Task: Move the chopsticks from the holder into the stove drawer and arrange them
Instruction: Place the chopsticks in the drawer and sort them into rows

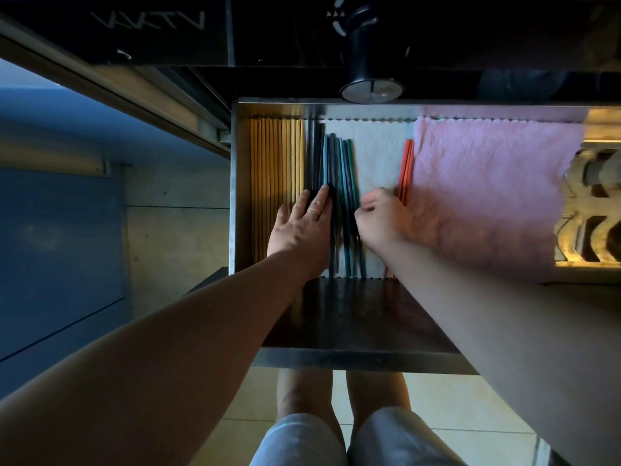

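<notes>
here, dark chopsticks lie in the drawer between both hands.

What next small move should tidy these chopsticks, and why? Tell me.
Probably slide the right hand leftward to push the teal and blue chopsticks against the dark ones under the flat left hand: they lie fanned, uneven, while the wooden chopsticks are packed straight.

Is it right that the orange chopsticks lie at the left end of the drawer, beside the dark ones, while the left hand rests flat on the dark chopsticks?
Not quite. The head view shows the orange chopsticks lying to the right, against the pink cloth. At the left end of the drawer lie the yellow chopsticks, beside the dark chopsticks. The left hand does rest flat on the dark ones.
</notes>
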The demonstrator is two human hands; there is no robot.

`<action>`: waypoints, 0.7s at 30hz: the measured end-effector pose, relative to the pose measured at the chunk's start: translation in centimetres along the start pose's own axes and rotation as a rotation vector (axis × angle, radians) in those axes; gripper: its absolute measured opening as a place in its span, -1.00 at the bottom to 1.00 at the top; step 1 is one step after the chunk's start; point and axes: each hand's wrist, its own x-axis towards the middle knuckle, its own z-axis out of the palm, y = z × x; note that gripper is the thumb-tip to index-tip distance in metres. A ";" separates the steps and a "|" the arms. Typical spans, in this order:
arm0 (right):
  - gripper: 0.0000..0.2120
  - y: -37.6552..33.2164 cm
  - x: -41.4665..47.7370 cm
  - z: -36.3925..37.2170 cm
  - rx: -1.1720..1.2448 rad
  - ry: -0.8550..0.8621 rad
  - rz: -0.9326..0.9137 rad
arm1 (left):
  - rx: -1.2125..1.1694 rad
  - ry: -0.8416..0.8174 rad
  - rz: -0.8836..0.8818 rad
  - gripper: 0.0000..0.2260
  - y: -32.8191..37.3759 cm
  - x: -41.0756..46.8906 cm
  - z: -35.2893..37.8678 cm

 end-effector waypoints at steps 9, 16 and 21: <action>-0.81 -1.1 0.3 0.3 -0.241 0.063 -0.284 | -0.003 -0.015 0.040 -0.27 -1.4 0.4 0.4; -0.83 -2.1 -0.4 0.4 -0.517 0.094 -0.316 | -0.078 0.003 0.030 -0.32 -1.0 0.5 0.2; -0.84 -2.2 -0.1 1.3 -0.556 0.100 -0.315 | -0.128 0.023 0.054 -0.34 -1.3 0.6 0.1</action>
